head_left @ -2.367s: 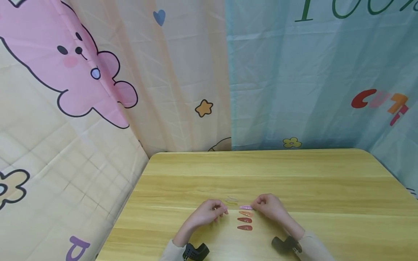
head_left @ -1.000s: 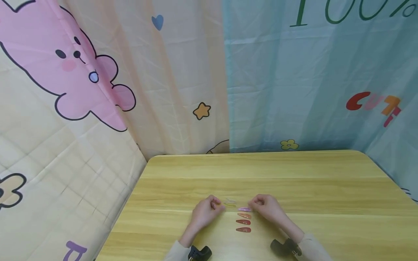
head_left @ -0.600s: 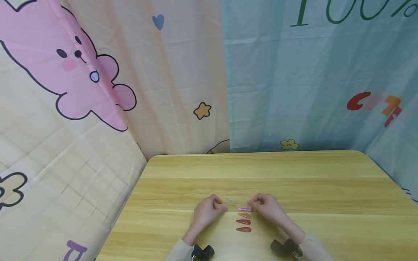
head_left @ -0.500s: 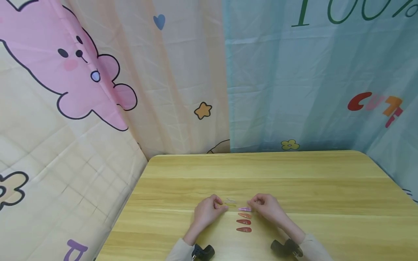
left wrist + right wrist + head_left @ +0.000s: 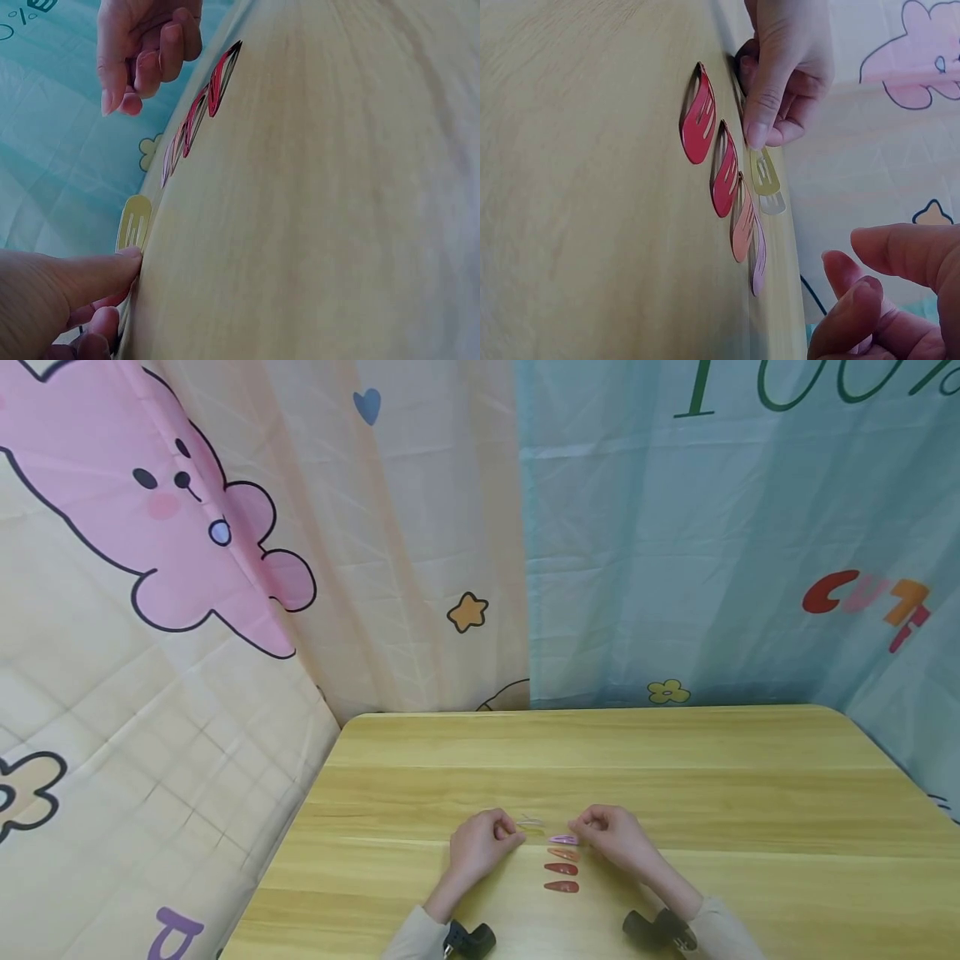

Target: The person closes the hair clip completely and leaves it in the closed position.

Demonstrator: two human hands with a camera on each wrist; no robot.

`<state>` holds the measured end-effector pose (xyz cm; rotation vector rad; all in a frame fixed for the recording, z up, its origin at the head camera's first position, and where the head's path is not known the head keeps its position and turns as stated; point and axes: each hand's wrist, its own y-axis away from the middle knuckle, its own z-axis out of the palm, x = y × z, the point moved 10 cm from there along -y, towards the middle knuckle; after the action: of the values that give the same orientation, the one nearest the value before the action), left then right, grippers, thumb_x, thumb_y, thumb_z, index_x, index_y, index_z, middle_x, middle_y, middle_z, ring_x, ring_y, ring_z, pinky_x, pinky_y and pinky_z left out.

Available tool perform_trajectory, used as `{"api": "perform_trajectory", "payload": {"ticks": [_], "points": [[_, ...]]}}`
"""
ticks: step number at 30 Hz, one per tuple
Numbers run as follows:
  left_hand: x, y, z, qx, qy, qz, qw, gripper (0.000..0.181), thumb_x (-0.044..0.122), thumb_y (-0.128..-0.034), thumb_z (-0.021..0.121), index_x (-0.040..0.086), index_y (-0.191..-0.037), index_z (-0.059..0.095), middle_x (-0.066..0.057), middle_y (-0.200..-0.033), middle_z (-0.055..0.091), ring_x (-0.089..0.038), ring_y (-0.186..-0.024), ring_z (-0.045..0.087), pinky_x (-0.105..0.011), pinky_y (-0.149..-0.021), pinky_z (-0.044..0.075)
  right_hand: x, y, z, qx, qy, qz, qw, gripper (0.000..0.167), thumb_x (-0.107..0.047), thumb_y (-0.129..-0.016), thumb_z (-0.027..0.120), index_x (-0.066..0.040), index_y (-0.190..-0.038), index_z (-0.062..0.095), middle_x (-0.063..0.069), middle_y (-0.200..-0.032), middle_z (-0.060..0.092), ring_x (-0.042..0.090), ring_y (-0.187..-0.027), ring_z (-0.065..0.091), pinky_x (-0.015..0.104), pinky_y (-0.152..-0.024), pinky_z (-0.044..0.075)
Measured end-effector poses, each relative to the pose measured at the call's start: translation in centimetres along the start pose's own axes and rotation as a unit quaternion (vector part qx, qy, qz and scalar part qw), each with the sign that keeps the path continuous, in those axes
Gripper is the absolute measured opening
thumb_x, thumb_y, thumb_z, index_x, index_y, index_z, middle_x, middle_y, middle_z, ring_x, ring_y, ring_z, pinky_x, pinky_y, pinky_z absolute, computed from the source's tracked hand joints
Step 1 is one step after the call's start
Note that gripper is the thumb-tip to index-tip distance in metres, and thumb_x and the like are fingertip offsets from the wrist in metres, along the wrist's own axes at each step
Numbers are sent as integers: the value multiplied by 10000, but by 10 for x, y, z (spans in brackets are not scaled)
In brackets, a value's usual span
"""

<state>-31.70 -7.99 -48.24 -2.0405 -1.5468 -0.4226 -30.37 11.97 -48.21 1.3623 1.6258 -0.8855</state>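
My left hand [image 5: 478, 843] pinches the narrow end of a yellow snap hair clip [image 5: 135, 217] between thumb and fingers. Just behind that clip lies a white hair clip [image 5: 772, 203]. To the right, several snap clips form a column: a lilac clip [image 5: 563, 840], an orange clip [image 5: 563, 854], a red clip [image 5: 561, 868] and a second red clip [image 5: 561, 887] nearest the person. My right hand [image 5: 617, 839] hovers by the lilac clip's right end. In the right wrist view its thumb and forefinger stand apart, holding nothing.
The clips lie on a wood-grain table [image 5: 712, 777]. Printed curtains [image 5: 420, 527] hang behind it and at its sides. A dark wrist camera [image 5: 471, 941] sits on the left wrist, and another camera [image 5: 651, 930] on the right.
My left hand has moved up to the yellow clip and now pinches it. The right hand has drawn slightly off the lilac clip's end, which it was touching earlier. The column of clips stays put.
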Motion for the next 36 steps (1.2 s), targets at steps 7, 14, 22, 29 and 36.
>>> {"api": "perform_trajectory", "payload": {"ticks": [7, 14, 22, 29, 36], "points": [[1, 0, 0, -17, -34, -4, 10000, 197, 361, -798, 757, 241, -734, 615, 179, -627, 479, -8, -550, 427, -242, -516, 342, 0, 0, 1, -25, -69, 40, 10000, 187, -207, -887, 676, -26, -850, 653, 41, -573, 510, 116, -446, 419, 222, -414, 348], [0, 0, 0, -75, 59, -43, 9999, 192, 361, -795, 758, 242, -729, 624, 180, -625, 491, -11, -549, 430, -244, -522, 345, 1, 0, 2, -60, -82, 78, 9999, 191, -209, -889, 672, -22, -859, 651, 37, -567, 500, 103, -443, 403, 215, -411, 329], [-1, -1, 0, -240, 294, -27, 9993, 182, 347, -802, 751, 225, -733, 636, 167, -627, 508, -19, -536, 435, -236, -508, 355, 1, 0, 4, -82, -86, 91, 9999, 192, -212, -888, 672, -23, -864, 653, 33, -576, 504, 104, -447, 404, 212, -407, 322], [-2, -1, 0, -427, 562, -64, 9975, 178, 339, -812, 740, 212, -737, 642, 156, -637, 516, -29, -541, 441, -236, -510, 358, 1, 1, 6, -115, -112, 95, 9998, 202, -229, -884, 677, -30, -862, 654, 31, -569, 497, 98, -437, 396, 209, -402, 309], [0, -1, 0, -640, 815, -104, 9946, 181, 320, -811, 743, 191, -737, 641, 134, -642, 529, -46, -546, 451, -239, -521, 359, 0, 1, 7, -146, -73, 61, 9998, 197, -228, -879, 681, -34, -859, 657, 23, -572, 497, 103, -447, 405, 213, -408, 320]]}}
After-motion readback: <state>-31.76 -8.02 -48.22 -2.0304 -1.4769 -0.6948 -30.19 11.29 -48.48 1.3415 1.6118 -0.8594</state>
